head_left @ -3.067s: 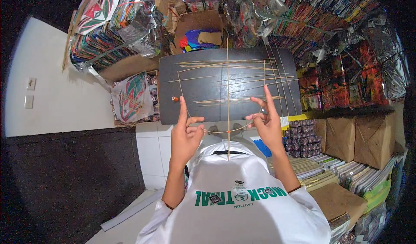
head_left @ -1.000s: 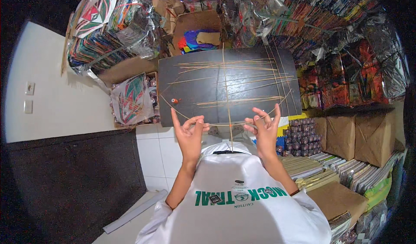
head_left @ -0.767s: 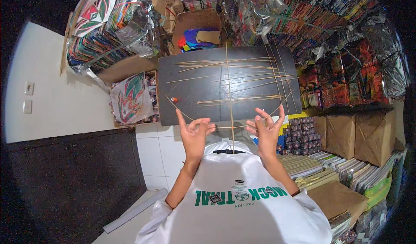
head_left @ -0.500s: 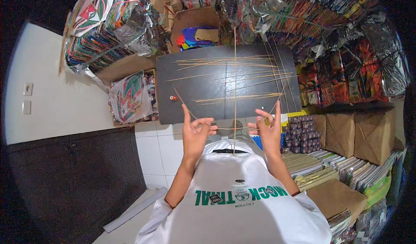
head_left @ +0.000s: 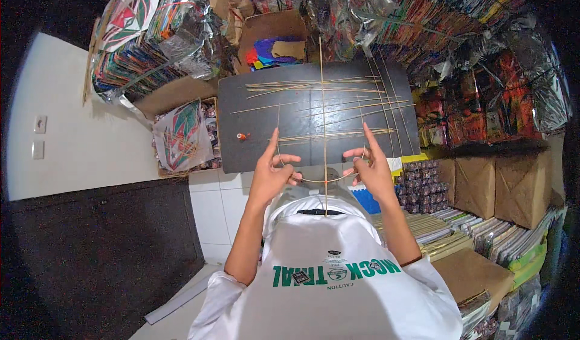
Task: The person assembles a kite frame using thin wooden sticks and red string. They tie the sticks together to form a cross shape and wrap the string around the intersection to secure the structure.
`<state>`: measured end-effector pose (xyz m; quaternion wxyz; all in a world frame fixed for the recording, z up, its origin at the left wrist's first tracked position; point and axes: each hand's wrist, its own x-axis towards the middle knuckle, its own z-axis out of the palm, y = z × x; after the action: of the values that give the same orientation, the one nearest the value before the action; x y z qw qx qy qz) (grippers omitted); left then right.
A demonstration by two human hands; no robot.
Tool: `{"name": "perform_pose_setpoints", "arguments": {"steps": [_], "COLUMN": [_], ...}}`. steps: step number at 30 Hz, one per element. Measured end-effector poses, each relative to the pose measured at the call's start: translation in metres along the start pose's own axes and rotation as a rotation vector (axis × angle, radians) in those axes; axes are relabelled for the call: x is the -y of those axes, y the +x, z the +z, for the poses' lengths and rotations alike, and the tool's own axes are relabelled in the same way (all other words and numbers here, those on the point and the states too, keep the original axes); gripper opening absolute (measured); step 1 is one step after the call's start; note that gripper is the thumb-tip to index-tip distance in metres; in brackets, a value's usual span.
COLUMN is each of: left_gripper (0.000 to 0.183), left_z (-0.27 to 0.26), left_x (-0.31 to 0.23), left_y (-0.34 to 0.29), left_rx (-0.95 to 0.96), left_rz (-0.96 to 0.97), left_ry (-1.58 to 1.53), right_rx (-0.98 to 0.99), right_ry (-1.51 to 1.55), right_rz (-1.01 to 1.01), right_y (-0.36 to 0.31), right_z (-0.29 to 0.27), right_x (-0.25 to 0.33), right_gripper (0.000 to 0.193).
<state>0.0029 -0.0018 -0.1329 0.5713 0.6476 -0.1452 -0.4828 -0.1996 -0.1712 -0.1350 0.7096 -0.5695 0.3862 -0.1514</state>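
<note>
My left hand (head_left: 273, 174) and my right hand (head_left: 371, 172) hold a thin bamboo strip (head_left: 309, 181) between them. It is bent into a deep U, and each index finger points forward along one arm of it while the thumb and other fingers curl in. A long straight bamboo stick (head_left: 324, 113) crosses the bottom of the U, with a bit of orange at the crossing. Its near end reaches my shirt and its far end extends over the dark table (head_left: 260, 122). Several loose bamboo sticks (head_left: 338, 136) lie there beside a small spool of orange thread (head_left: 243, 136).
Left of the table stands a box with a printed kite sheet (head_left: 181, 134) on top. Bundled stacks (head_left: 151, 56) rise behind it. An open carton (head_left: 275, 23) is at the far edge. Wrapped bundles, brown packages (head_left: 521, 189) and paper stacks crowd the right.
My hands have come closer together, the left moving right and the right slightly left. The strip has bent from a wide arc into a narrower, deeper U. The straight stick's far end has shifted slightly left.
</note>
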Motion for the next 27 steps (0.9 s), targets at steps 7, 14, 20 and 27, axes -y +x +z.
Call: {"name": "perform_pose_setpoints", "arguments": {"steps": [7,14,20,27], "left_gripper": [0.097,0.099,0.102,0.102], "left_z": [-0.003,0.000,0.000,-0.002], "left_x": [-0.007,-0.013,-0.010,-0.010], "left_y": [0.004,0.004,0.006,0.006], "left_rx": [0.052,0.090,0.135,0.164], "left_rz": [0.008,0.010,0.050,0.078], "left_ry": [0.022,0.104,0.127,0.146], "right_rx": [0.031,0.052,0.063,0.081], "right_ry": [-0.058,-0.099,-0.174,-0.163], "right_rz": [0.004,-0.013,-0.003,-0.004], "right_y": [0.001,0.002,0.002,0.002], "right_z": [0.005,0.004,0.005,0.006], "right_x": [0.007,0.010,0.016,0.017], "right_gripper": [0.088,0.088,0.089,0.088]}}
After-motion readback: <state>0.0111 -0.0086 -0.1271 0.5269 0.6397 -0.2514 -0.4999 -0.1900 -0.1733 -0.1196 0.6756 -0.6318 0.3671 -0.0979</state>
